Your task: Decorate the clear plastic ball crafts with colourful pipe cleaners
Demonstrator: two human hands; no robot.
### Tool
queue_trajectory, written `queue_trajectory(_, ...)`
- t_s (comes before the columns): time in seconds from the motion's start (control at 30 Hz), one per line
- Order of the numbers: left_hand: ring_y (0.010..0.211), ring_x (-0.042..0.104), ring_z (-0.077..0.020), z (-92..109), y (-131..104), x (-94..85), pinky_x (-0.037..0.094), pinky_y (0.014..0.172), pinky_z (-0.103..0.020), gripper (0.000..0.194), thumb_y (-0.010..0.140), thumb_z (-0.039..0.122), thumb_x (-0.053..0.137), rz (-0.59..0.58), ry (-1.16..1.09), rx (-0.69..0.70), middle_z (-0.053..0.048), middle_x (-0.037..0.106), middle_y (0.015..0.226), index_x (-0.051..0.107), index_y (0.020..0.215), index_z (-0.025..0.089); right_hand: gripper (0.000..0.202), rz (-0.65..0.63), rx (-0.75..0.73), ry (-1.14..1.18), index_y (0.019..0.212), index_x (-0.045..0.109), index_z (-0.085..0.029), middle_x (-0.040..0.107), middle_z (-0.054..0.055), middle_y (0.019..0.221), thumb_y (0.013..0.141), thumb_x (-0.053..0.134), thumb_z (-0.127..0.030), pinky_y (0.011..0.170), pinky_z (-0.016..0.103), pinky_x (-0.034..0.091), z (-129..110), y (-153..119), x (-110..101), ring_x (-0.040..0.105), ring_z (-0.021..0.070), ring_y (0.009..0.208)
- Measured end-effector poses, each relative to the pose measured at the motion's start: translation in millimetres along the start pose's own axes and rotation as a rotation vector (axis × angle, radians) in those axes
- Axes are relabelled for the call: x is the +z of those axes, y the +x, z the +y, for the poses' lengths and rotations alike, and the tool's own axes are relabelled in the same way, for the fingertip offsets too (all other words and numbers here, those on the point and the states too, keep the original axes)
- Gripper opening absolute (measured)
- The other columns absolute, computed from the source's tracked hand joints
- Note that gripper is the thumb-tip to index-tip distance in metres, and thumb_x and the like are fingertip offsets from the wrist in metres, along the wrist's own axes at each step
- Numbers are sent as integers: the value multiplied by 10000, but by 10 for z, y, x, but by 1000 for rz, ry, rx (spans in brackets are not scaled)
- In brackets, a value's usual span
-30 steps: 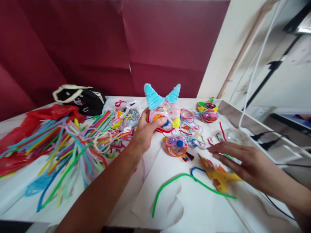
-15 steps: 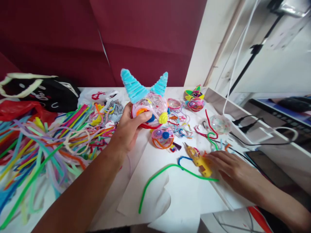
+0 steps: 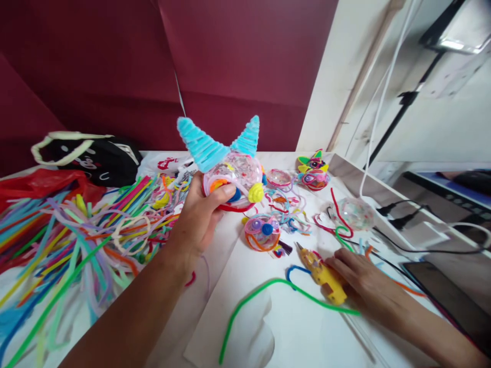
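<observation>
Fetching the glue gun (image 3: 324,278) looks like the step | left hand (image 3: 203,212) gripping blue-eared craft piece (image 3: 245,168) (yellow nub (image 3: 255,193) and all), up left of glue gun | right hand (image 3: 355,278) at glue gun's right side, closure unclear | next likely needs firm hold there

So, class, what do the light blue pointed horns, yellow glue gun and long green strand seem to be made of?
Light blue pointed horns: probably wound chenille stems, matt and fuzzy, with ridged bands.
Yellow glue gun: likely hard plastic, its casing smooth and moulded.
Long green strand: perhaps pipe cleaner, matt and holding a curve; fibres unclear.
</observation>
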State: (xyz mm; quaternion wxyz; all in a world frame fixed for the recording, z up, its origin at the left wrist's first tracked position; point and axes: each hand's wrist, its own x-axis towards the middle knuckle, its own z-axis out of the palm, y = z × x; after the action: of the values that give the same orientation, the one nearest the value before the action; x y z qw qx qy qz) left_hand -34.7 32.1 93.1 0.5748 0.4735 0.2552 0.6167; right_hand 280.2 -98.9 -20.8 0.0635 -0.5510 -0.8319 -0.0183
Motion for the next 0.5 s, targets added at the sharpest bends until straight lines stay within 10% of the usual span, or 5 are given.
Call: queue_trajectory(0.5, 1101, 626, -243, -69, 38, -21, 519, 933, -409, 461, 749, 196, 719, 6, -107, -35, -13, 677, 1098, 545, 1169, 265, 313, 371, 66, 200, 1280, 469, -277, 501, 123, 1236, 970, 445, -307, 835, 289, 536, 291, 43, -608, 600, 221, 1045)
